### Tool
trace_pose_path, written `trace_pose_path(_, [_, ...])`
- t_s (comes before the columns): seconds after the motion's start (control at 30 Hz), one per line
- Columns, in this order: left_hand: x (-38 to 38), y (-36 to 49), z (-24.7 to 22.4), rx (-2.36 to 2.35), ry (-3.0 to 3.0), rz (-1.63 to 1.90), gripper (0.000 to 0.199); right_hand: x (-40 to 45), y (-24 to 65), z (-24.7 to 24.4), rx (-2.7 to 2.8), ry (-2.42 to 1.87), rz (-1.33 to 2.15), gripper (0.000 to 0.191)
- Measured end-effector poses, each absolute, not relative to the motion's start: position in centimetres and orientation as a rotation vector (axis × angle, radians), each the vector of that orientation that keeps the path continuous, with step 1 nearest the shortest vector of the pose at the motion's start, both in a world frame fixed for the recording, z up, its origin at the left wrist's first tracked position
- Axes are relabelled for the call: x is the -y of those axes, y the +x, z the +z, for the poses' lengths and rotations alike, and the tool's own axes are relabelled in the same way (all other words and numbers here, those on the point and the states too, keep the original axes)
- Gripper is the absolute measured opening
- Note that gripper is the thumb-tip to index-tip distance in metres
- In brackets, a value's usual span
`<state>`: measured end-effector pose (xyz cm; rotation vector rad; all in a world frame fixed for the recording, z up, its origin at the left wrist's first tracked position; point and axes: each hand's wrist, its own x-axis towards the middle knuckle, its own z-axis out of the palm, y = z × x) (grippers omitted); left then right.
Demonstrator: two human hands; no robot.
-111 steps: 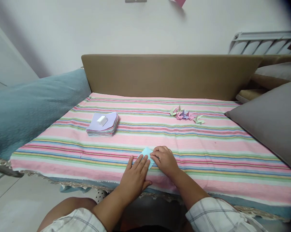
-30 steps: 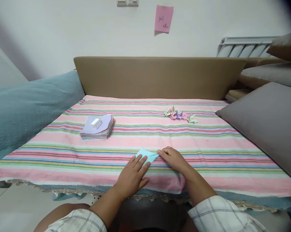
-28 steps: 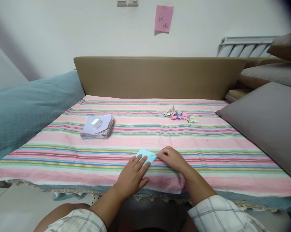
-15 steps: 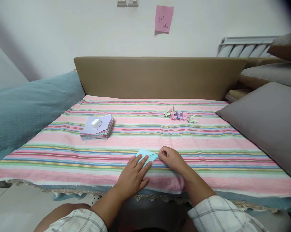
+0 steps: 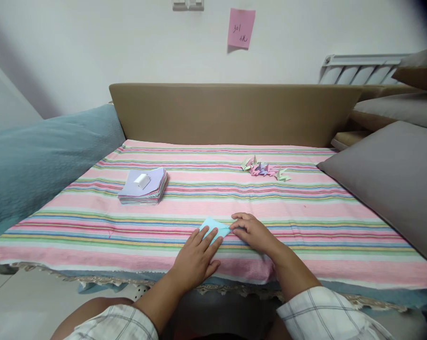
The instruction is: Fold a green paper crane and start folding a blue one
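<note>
A light-blue sheet of folded paper (image 5: 210, 223) lies on the striped cloth near its front edge, narrowing to a point at the right. My left hand (image 5: 198, 255) is spread flat over its lower left part, holding it against the cloth and hiding some of it. At the pointed right end is my right hand (image 5: 251, 231), its fingers loosely apart and the fingertips touching or just beside the tip. A thin fold line runs toward that tip.
A stack of coloured paper squares (image 5: 142, 189) with a small white block (image 5: 141, 181) on top sits to the left. Several folded paper cranes (image 5: 263, 168) lie at the back right. Grey cushions (image 5: 390, 174) border the right side, a blue-covered armrest (image 5: 57, 160) the left.
My right hand's fingers have loosened from a pinch at the paper's right tip and spread apart. My left hand and the paper have stayed put.
</note>
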<state>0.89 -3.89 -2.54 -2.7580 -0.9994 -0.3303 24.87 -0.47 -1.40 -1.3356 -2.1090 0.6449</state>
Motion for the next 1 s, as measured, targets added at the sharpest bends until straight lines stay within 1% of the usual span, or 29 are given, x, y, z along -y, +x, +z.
trace_pose_path(0.23, [3.9, 0.9, -2.5, 1.006, -2.752, -0.347, 0.054, 0.3, 24.7, -1.2, 2.162, -1.370, 0.577, 0.014])
trace_pose_path(0.4, [4.0, 1.0, -2.6, 1.010, -2.737, -0.344, 0.053, 0.5, 24.2, -1.0, 2.152, -1.416, 0.488, 0.016])
trace_pose_path(0.63, [4.1, 1.1, -2.7, 1.008, -2.709, -0.348, 0.052, 0.7, 23.4, -1.2, 2.114, -1.501, 0.373, 0.012])
trace_pose_path(0.87, [4.1, 1.3, -2.3, 1.027, -2.728, -0.325, 0.053, 0.7, 23.0, -1.0, 2.079, -1.552, 0.369, 0.009])
trace_pose_path(1.0, [4.1, 1.3, -2.1, 1.042, -2.757, -0.302, 0.052, 0.6, 23.5, -1.0, 2.049, -1.486, 0.468, 0.006])
